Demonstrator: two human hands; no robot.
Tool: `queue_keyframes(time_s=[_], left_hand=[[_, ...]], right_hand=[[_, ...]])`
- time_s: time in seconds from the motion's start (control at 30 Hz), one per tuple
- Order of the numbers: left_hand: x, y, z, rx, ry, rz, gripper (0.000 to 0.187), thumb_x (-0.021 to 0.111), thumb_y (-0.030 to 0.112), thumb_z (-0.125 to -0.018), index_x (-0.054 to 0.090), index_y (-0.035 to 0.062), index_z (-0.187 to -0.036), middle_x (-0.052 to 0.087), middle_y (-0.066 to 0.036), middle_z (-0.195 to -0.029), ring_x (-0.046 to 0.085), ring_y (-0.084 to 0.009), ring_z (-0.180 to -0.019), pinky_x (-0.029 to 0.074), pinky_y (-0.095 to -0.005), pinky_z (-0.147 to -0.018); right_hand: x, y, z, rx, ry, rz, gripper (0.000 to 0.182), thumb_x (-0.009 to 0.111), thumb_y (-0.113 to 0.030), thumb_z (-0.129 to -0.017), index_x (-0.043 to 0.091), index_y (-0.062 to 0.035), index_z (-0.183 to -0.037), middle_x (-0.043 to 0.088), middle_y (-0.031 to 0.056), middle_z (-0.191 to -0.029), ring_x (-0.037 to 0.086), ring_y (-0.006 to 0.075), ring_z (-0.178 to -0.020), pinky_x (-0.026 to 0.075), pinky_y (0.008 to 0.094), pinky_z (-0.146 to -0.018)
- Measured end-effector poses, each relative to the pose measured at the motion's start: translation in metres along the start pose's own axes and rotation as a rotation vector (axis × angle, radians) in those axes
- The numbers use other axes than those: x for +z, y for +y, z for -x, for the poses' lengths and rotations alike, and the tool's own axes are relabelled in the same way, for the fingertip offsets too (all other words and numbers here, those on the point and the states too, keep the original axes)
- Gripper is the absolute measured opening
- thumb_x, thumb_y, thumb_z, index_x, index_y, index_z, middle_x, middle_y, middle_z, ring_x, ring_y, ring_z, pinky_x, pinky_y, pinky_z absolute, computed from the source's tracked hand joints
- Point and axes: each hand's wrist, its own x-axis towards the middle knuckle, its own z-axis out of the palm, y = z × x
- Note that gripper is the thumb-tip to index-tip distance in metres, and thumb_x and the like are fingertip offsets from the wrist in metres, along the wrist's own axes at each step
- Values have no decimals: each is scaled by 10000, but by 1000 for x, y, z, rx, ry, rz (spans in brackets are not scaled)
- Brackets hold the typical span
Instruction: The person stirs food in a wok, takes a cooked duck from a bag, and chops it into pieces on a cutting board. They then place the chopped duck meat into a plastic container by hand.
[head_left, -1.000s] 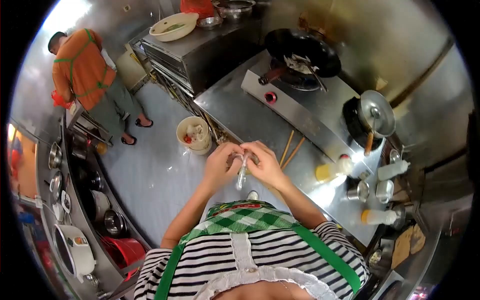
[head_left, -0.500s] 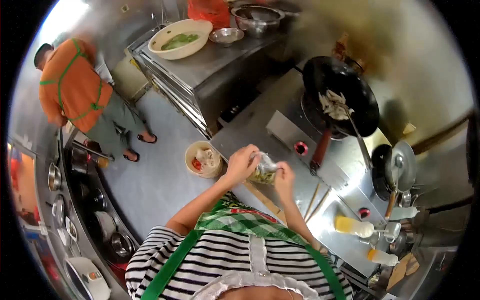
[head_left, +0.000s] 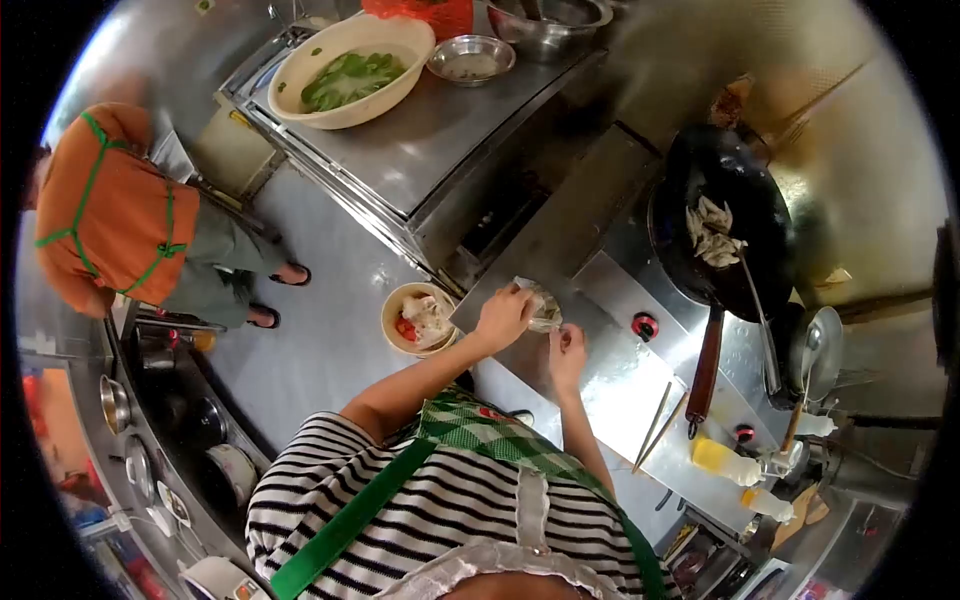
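My left hand (head_left: 505, 318) is closed on a clear plastic bag (head_left: 542, 304) over the front edge of the steel counter. At the bag's lower right, my right hand (head_left: 567, 355) has its fingers curled in a pinch against the plastic. Greenish pieces seem to lie inside the bag. To the right, a black wok (head_left: 725, 175) holds pale, sliced food (head_left: 713, 232), with a metal ladle (head_left: 765, 330) resting in it. Below and left of my left hand stands a bin (head_left: 392, 318) with whitish and red scraps.
Chopsticks (head_left: 660, 428) lie on the counter (head_left: 615, 375), near squeeze bottles (head_left: 724, 461). A basin (head_left: 420, 50) of leafy greens and a metal bowl (head_left: 472, 60) stand on the back worktop. A person in orange (head_left: 120, 210) stands at the left. Pans line the lower-left shelf.
The view has shifted, so the wok and counter appear farther right. The bag looks more bunched up between my hands. The person in orange has leaned farther left.
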Motion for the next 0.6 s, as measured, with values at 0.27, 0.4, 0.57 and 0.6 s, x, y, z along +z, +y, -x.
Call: queue_keyframes(time_s=[0.27, 0.4, 0.57, 0.6], left_hand=[[15, 0, -26, -243, -81, 1000, 236, 585, 211, -852, 604, 15, -981, 632, -46, -835, 578, -126, -787, 467, -277, -694], [19, -5, -31, -129, 34, 1092, 184, 577, 208, -851, 579, 32, -904, 563, -27, -754, 556, -133, -745, 454, -270, -691], [-8, -15, -33, -464, 41, 1537, 133, 484, 167, -873, 540, 50, -900, 572, -43, -704, 557, -136, -658, 445, -268, -607], [-17, -17, -31, -488, 18, 1470, 148, 476, 174, -873, 545, 46, -904, 568, -47, -686, 558, -142, -643, 445, -276, -584]], right_hand=[[14, -3, -29, 14, -115, 207, 229, 632, -75, -750, 577, 6, -958, 623, 159, -839, 611, 324, -759, 482, 391, -692], [5, 12, -32, -111, -154, 419, 274, 596, -26, -746, 577, 10, -1017, 611, 194, -964, 590, 363, -886, 468, 419, -794], [-12, 97, -47, -44, -329, 464, 314, 565, -127, -808, 529, -31, -1104, 600, 181, -1015, 563, 376, -858, 481, 426, -742], [-12, 134, -55, 93, -441, -6, 345, 565, -170, -832, 508, -52, -1151, 589, 154, -1042, 563, 320, -863, 475, 414, -725]])
